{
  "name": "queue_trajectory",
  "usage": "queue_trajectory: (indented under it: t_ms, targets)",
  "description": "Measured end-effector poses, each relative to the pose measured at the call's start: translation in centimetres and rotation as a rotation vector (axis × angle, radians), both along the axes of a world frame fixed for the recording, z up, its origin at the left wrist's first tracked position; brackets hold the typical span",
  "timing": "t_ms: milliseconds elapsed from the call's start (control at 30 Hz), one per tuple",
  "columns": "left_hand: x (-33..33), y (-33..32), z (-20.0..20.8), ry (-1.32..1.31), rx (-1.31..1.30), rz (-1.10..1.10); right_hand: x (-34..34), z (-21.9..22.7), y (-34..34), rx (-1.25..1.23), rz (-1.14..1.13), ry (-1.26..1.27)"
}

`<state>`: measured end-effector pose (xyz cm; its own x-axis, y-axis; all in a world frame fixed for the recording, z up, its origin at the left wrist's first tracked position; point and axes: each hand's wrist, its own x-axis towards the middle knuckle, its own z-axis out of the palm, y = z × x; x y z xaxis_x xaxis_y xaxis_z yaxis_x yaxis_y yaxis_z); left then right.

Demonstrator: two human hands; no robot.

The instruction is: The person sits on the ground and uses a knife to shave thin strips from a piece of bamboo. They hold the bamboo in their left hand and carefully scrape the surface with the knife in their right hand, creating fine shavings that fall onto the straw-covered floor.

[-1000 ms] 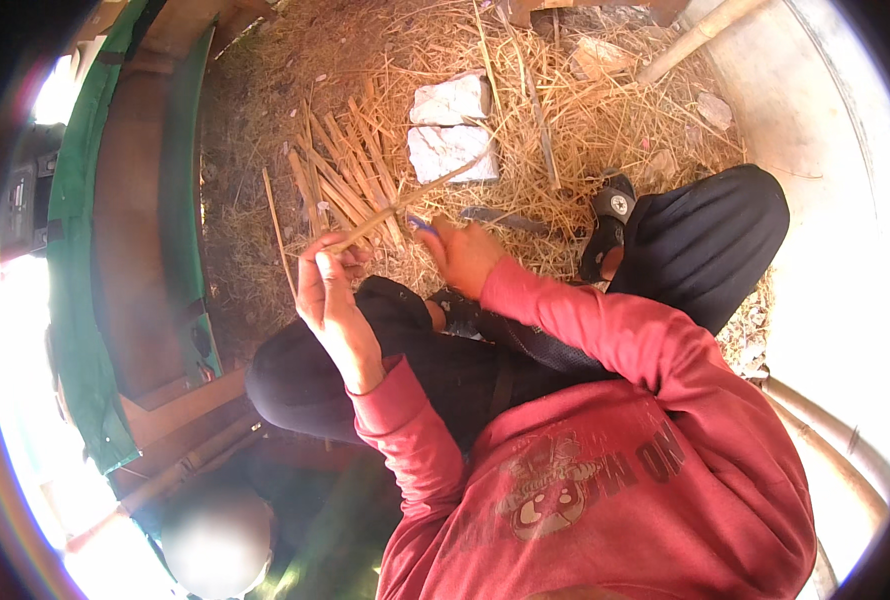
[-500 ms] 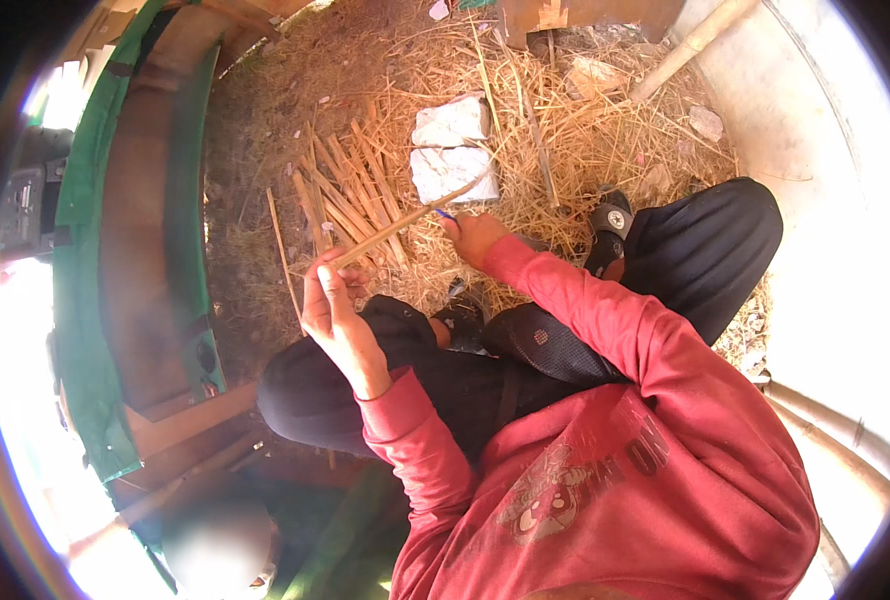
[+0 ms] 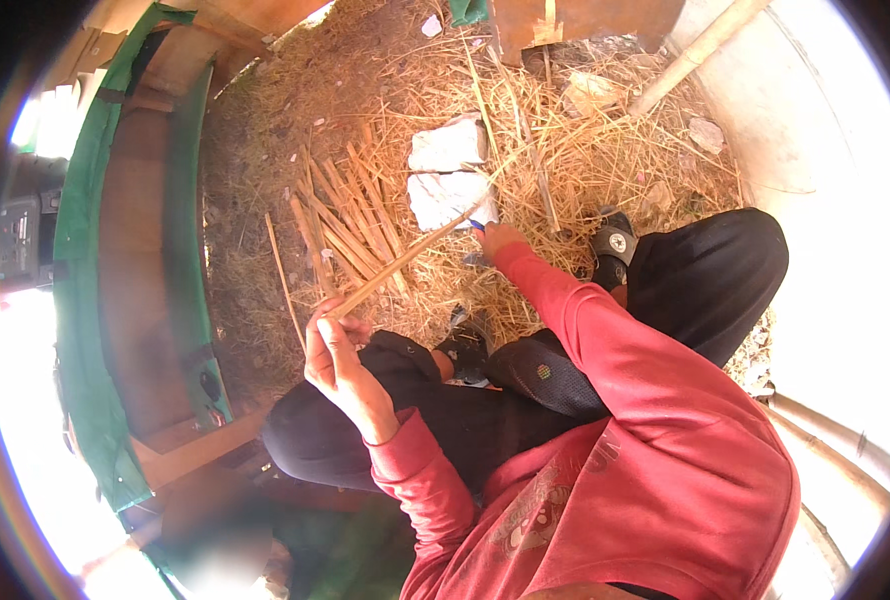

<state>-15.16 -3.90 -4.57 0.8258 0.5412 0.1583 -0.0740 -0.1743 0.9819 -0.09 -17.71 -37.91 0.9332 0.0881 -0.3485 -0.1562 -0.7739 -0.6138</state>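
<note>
Between the fingers and thumb of my left hand (image 3: pixel 345 370) is the near end of a long, thin bamboo strip (image 3: pixel 395 268). It slants up and to the right, its far end passing over the lower of two white blocks (image 3: pixel 427 203). My right hand (image 3: pixel 502 241) is closed around a small tool with a blue handle (image 3: pixel 477 225), close to the strip's far end. The tool's blade or tip is too small to make out, and I cannot tell whether it touches the strip.
Left of the blocks lies a pile of split strips (image 3: pixel 350 225), with straw and shavings (image 3: pixel 585 150) strewn over the ground. My crossed legs (image 3: pixel 705 280) are close below. A green-edged wooden structure (image 3: pixel 130 250) stands at left, a pale wall (image 3: pixel 765 110) with a bamboo pole (image 3: pixel 700 60) at right.
My right hand with the blue-handled tool has slid rightward, toward the strip's far end. My left hand keeps its hold on the strip. The whole view has tilted slightly.
</note>
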Motion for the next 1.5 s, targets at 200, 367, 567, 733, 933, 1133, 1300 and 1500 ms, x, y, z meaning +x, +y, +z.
queue_trajectory:
  t_ms: [200, 367, 567, 733, 933, 1133, 1300, 1500]
  targets:
    - [0.4, 0.6, -0.7, -0.059, 0.016, 0.112, 2.3, -1.7, -1.7, -0.15, 0.084, 0.015]
    - [-0.3, 0.8, -0.3, -0.05, -0.021, 0.129, 0.6, 9.7, -0.7, 0.116, 0.152, 0.013]
    - [-0.3, -0.1, 0.0, -0.059, 0.054, 0.17, -10.7, 27.6, 0.2, 0.537, 0.32, -0.109]
    - [-0.6, -0.3, 0.1, -0.044, 0.179, 0.151, -12.6, 25.2, 2.7, 0.37, 0.198, -0.3]
    - [-1.3, 0.1, -0.4, -0.001, 0.322, 0.19, -13.5, 27.4, 4.4, 0.398, 0.159, -0.346]
    - [-1.1, -0.9, -0.4, -0.03, 0.308, 0.186, -11.4, 22.9, 2.6, 0.304, 0.164, -0.268]
    - [-0.6, -1.6, 0.2, 0.001, 0.302, 0.172, -10.5, 20.8, 2.0, 0.237, 0.139, -0.266]
    - [-0.8, -1.4, 0.1, -0.048, 0.201, 0.215, -12.9, 26.3, 1.3, 0.458, 0.268, -0.372]
